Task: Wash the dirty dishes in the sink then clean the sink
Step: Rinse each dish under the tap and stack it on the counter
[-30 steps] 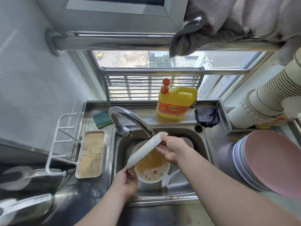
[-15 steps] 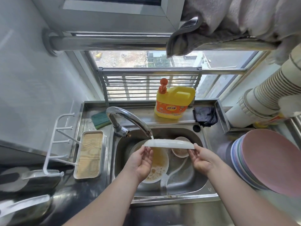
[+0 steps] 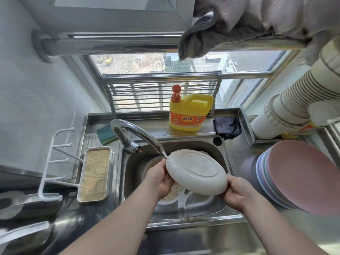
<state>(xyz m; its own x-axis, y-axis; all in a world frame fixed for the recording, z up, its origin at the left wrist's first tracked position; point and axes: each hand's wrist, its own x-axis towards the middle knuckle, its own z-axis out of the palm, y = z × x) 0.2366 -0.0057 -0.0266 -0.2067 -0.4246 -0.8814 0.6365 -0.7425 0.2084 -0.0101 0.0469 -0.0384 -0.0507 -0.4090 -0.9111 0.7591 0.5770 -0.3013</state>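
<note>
White plate (image 3: 197, 173), smooth w/ a raised foot ring, is held tilted over the sink (image 3: 227, 155), underside toward the camera, upper-left rim right at the faucet (image 3: 137, 134) spout where a thin stream of water hits it. Left hand (image 3: 159, 178) grips the plate's left edge, fingers curled under the rim; right hand (image 3: 237, 191) grips the lower-right edge the same way, fingertips hidden behind the plate. Below the plate, partly blocked by it & the left hand, a dirty bowl (image 3: 173, 193) w/ brownish foamy residue sits in the basin, a white brush (image 3: 182, 201) beside it; another dish behind the plate is mostly hidden. Sink & counter are stainless steel, shiny, w/ specks on the front lip. Back ledge: yellow detergent jug (image 3: 191, 115) w/ orange pump & label, dark cloth (image 3: 227, 127) just right of it, green sponge (image 3: 106, 132) left of the faucet base. Left of the sink: white-framed tray w/ wood-grain insert (image 3: 94, 173) & a white hook rack (image 3: 60, 161) on the wall. Right: stack of pastel plates (image 3: 301, 176), pink on top, leaning; above it stacked paper cups (image 3: 301, 100) lying sideways. Rolled metal drying rack (image 3: 160, 92) stands against the window; grey towels (image 3: 248, 24) drape over a steel rail (image 3: 110, 46) overhead. Left wall is pale & plain.
</note>
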